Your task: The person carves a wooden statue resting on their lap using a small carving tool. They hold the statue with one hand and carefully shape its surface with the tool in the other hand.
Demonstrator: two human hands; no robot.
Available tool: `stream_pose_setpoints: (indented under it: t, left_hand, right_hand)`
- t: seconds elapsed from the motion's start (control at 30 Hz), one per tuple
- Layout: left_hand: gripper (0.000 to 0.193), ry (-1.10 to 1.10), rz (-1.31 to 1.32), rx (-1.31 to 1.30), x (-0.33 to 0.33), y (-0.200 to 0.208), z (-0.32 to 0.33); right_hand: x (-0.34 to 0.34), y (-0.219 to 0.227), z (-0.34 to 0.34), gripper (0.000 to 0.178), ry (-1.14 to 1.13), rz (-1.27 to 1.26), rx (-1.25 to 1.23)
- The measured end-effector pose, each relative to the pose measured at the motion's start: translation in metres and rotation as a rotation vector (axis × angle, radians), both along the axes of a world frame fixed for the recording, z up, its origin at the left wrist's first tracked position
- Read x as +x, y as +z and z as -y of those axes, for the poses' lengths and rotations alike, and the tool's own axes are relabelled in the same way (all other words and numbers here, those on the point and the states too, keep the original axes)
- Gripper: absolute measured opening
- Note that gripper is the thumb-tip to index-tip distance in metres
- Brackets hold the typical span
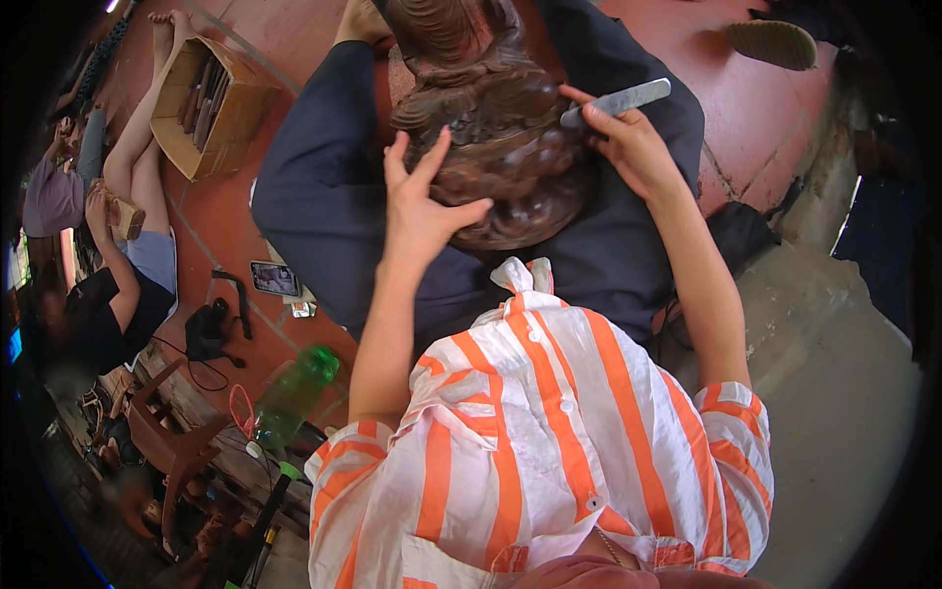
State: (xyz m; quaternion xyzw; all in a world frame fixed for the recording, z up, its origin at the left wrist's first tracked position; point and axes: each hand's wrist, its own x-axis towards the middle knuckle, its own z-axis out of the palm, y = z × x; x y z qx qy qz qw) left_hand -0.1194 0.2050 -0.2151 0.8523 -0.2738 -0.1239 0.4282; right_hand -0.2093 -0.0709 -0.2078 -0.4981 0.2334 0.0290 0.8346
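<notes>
A dark brown, glossy wood carving with deep curved folds stands between my legs, its rounded base toward me. My left hand rests at its left side, fingers spread and thumb stretched over the lower part. At the right side, my right hand pinches a flat grey strip-like tool between thumb and fingers. The tool's outer end points up and to the right. Whether its inner end touches the wood cannot be made out.
Left on the red tiles are a cardboard box of dark wooden pieces, a phone, a green plastic bottle, a black strapped item and a brown stool. Another person sits beyond. A sandal shows upper right.
</notes>
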Motion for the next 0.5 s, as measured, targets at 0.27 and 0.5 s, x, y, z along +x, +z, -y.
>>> stream_pose_setpoints:
  t: [0.27, 0.5]
  left_hand:
    - [0.095, -0.175, -0.099, -0.024, 0.042, -0.011, -0.044]
    - [0.091, -0.095, -0.004, 0.109, 0.018, 0.002, -0.02]
  right_hand:
    - [-0.014, -0.006, -0.049, 0.016, -0.065, 0.081, -0.158]
    - [-0.023, 0.002, -0.034, 0.018, -0.149, 0.075, -0.183]
